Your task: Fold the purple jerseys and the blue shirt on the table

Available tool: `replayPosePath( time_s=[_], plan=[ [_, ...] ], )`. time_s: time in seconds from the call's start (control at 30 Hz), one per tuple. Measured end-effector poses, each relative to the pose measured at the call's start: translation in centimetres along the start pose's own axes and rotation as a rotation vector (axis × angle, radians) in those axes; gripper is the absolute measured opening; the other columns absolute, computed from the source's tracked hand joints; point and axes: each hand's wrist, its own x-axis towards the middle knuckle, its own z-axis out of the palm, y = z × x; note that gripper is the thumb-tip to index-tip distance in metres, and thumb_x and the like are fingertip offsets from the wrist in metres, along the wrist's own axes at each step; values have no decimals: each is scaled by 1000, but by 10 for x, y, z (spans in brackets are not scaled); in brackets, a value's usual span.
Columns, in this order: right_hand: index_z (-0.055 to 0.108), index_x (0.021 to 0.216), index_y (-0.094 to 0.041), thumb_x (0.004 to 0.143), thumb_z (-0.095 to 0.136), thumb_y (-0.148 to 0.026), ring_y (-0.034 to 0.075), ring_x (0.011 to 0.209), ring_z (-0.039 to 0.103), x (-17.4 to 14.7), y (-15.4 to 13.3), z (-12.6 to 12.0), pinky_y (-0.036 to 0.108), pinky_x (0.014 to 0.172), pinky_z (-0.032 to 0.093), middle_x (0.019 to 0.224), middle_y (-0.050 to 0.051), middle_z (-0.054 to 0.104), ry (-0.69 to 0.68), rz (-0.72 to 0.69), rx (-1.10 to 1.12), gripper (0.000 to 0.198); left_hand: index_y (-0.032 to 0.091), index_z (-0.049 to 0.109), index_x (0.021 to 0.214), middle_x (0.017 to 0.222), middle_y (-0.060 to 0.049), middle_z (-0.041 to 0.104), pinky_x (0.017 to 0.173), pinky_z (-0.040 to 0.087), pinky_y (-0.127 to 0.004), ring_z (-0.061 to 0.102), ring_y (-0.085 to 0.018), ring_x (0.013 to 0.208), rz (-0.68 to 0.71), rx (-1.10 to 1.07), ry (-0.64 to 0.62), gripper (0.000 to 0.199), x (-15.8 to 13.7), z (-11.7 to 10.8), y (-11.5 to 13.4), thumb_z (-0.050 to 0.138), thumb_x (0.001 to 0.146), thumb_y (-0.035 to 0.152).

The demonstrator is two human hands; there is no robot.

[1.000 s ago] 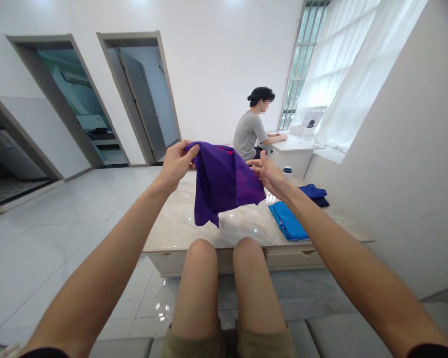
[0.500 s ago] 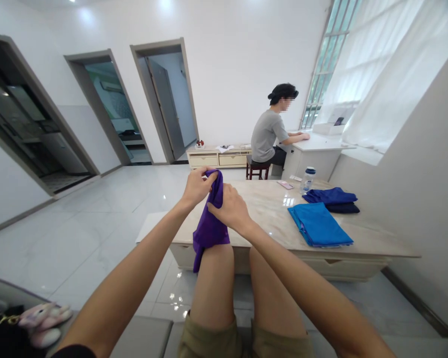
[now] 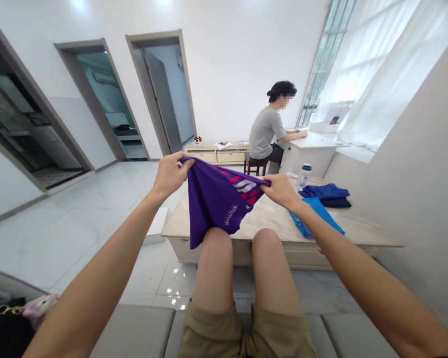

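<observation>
A purple garment (image 3: 212, 199) with pink and white stripes and small white lettering is stretched between my two hands, its lower part hanging down to my knee. Whether it is a shirt or shorts I cannot tell. At its upper left corner my left hand (image 3: 171, 175) pinches the edge between thumb and fingers. My right hand (image 3: 281, 191) grips the other end of that top edge. On the low table (image 3: 246, 219), beyond my right forearm, lies a folded bright blue cloth (image 3: 321, 216), partly hidden by the arm. Darker blue folded clothes (image 3: 326, 193) lie behind it.
A water bottle (image 3: 304, 175) stands on the table's far side. Further back, a person (image 3: 265, 132) in a grey shirt sits on a stool at a white desk (image 3: 313, 144). A soft pink toy (image 3: 39, 306) and dark items lie on the sofa at left.
My hands have moved apart, the left one leftward and the right one rightward. The bunched purple garment is now spread out, with its print showing.
</observation>
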Motion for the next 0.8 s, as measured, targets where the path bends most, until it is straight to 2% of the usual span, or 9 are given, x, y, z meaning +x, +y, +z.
replayPosePath(
  time_s=[0.17, 0.27, 0.4, 0.5, 0.63, 0.7, 0.73, 0.8],
  plan=[
    [83, 89, -19, 87, 62, -17, 22, 81, 70, 10, 9, -26, 33, 79, 53, 85, 5, 80, 111, 92, 317, 21, 20, 83, 100, 83, -6, 78, 63, 50, -31, 67, -20, 64, 0, 116, -66, 30, -5, 2, -20, 68, 89, 43],
    [80, 91, -17, 90, 66, -17, 20, 77, 68, 22, -2, -35, 32, 75, 55, 81, 6, 77, 162, 155, 506, 14, 21, 83, 102, 87, -6, 80, 66, 51, -32, 69, -20, 64, -28, 126, -89, 30, -5, 5, -29, 66, 88, 41],
    [76, 90, -17, 94, 70, -21, 19, 72, 65, 37, -21, -51, 32, 70, 57, 71, 4, 69, 189, 210, 629, 8, 22, 83, 100, 88, -6, 81, 69, 52, -33, 71, -22, 68, -35, 160, -132, 30, -3, 13, -39, 61, 86, 35],
    [74, 87, -20, 95, 74, -22, 19, 69, 65, 50, -33, -73, 33, 68, 60, 68, 2, 65, 165, 168, 671, 8, 22, 84, 96, 80, -6, 80, 67, 50, -31, 71, -23, 69, -65, 149, -178, 29, -1, 24, -49, 63, 84, 38],
    [73, 89, -21, 97, 78, -24, 18, 71, 66, 61, -57, -112, 34, 73, 64, 69, 0, 63, 195, 33, 714, 10, 22, 80, 79, 67, -5, 74, 64, 50, -29, 70, -22, 68, -100, 25, -296, 36, -11, 49, -62, 67, 86, 55],
    [73, 89, -20, 102, 75, -23, 17, 71, 67, 61, -76, -129, 34, 76, 64, 70, -1, 64, 195, -6, 710, 13, 21, 77, 78, 77, -8, 78, 70, 55, -30, 73, -23, 77, -109, -102, -391, 47, -26, 67, -66, 70, 85, 66],
    [73, 88, -19, 104, 72, -21, 16, 71, 68, 59, -86, -134, 34, 77, 64, 72, -1, 65, 187, -12, 703, 16, 20, 78, 85, 87, -9, 81, 76, 58, -32, 75, -25, 86, -120, -180, -444, 50, -37, 77, -68, 71, 85, 70],
    [74, 88, -17, 106, 66, -16, 14, 70, 69, 55, -106, -141, 33, 75, 63, 75, 0, 67, 174, -18, 692, 20, 20, 79, 113, 115, -13, 83, 91, 60, -38, 77, -29, 107, -159, -321, -588, 61, -63, 100, -72, 77, 82, 72]
  ],
)
